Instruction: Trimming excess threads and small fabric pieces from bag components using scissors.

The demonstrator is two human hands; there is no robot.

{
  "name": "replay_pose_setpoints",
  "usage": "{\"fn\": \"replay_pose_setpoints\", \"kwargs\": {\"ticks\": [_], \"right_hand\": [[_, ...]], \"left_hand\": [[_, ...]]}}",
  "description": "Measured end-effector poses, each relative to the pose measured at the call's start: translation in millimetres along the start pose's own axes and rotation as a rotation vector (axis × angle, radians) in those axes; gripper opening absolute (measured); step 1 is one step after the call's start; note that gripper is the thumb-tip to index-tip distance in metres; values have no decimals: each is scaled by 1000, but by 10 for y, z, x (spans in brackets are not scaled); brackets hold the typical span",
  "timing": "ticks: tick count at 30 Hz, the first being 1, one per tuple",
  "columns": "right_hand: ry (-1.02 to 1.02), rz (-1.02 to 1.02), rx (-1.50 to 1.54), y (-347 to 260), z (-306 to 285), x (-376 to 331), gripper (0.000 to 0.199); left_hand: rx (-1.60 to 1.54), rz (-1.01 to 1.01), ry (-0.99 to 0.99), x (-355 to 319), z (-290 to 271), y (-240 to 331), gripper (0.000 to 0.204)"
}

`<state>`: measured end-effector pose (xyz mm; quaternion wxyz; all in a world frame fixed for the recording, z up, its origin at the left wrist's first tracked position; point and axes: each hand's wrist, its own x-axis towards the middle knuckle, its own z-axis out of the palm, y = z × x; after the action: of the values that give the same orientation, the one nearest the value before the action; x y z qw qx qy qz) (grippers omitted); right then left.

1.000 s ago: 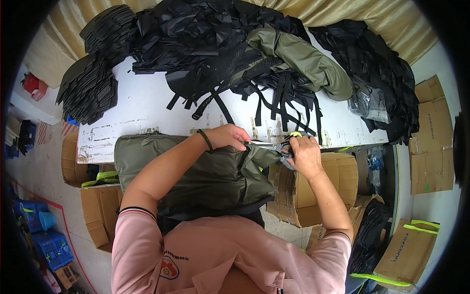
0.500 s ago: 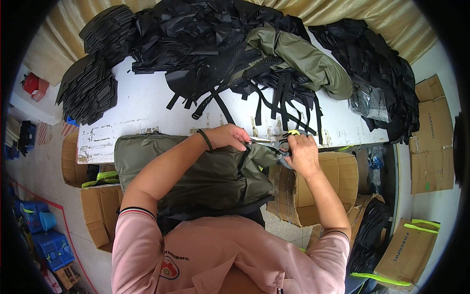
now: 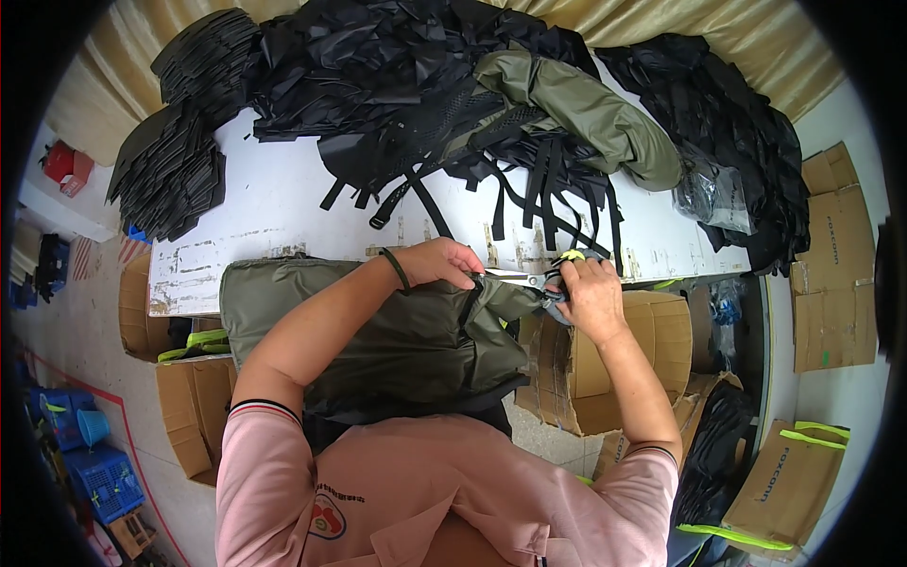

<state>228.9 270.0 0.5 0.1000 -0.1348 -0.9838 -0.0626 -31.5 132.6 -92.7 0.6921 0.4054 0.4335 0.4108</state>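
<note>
White table [image 3: 283, 203]; black straps [image 3: 529, 189], olive bag [image 3: 378, 331].

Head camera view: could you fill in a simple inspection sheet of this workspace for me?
Surface: white table, paint worn at the near edge.
Job's things: olive-green bag across the table edge; scissors between the hands.
Clutter: black straps, black fabric pile, stacked black pieces, another olive bag.
Hands: left hand pinches the bag; right hand grips the scissors' handle end.
Cables: nothing seen.
Surroundings: cardboard boxes, blue crates.
</note>
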Motion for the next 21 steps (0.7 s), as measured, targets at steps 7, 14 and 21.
{"fn": "replay_pose_setpoints", "kwargs": {"ticks": [7,14,21], "right_hand": [[-4,-6,-4,-11,-10,0,27],[-10,13,7,-31,32,0,28],[-53,79,42,-82,100,-9,41]], "left_hand": [[7,-3,6,-2,2,3,27],[14,-5,11,5,-1,-5,27],[-1,0,22,10,-8,-17,25]]}}
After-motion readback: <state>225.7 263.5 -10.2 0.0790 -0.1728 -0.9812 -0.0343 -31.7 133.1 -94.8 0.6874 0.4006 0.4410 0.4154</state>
